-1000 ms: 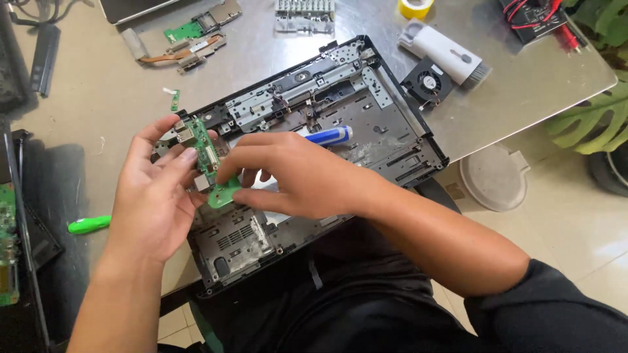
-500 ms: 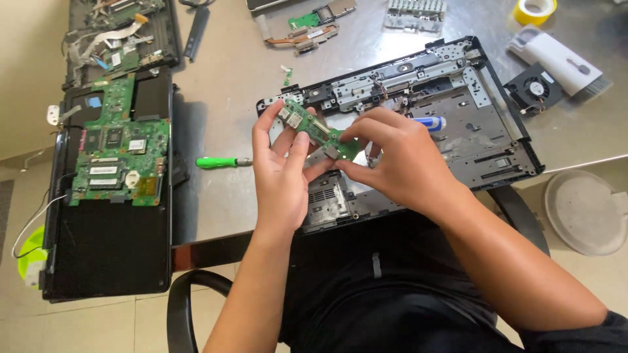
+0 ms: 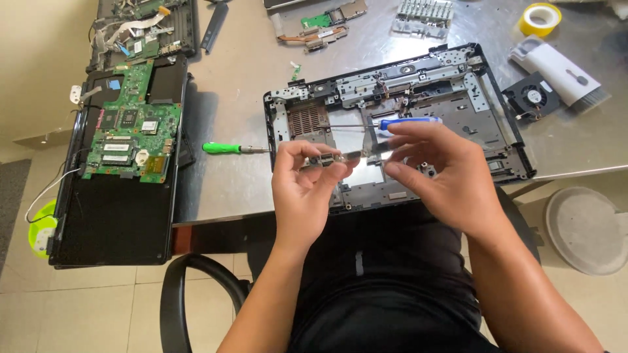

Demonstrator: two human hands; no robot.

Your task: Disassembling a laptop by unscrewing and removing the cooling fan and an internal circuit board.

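Note:
My left hand (image 3: 306, 186) pinches a small narrow circuit board (image 3: 343, 156), seen edge-on, between thumb and fingers. The fingertips of my right hand (image 3: 441, 171) hold the board's right end. Both hands hover over the front part of an opened black laptop base (image 3: 507, 140) that lies on the metal table (image 3: 239, 72). Just beyond my right hand's fingers, a blue-handled screwdriver (image 3: 409, 122) rests across the base.
A green-handled screwdriver (image 3: 226, 148) lies left of the base. At far left a green motherboard (image 3: 131, 134) sits on a black laptop shell. A small fan (image 3: 533, 98), a white brush tool (image 3: 556, 68), a yellow tape roll (image 3: 540, 18) and loose parts lie behind. A chair arm (image 3: 186, 278) is below.
The small board was held up flat with its green face showing; it is now turned edge-on and lower, nearer the base's front edge. My right hand has opened out to fingertips only.

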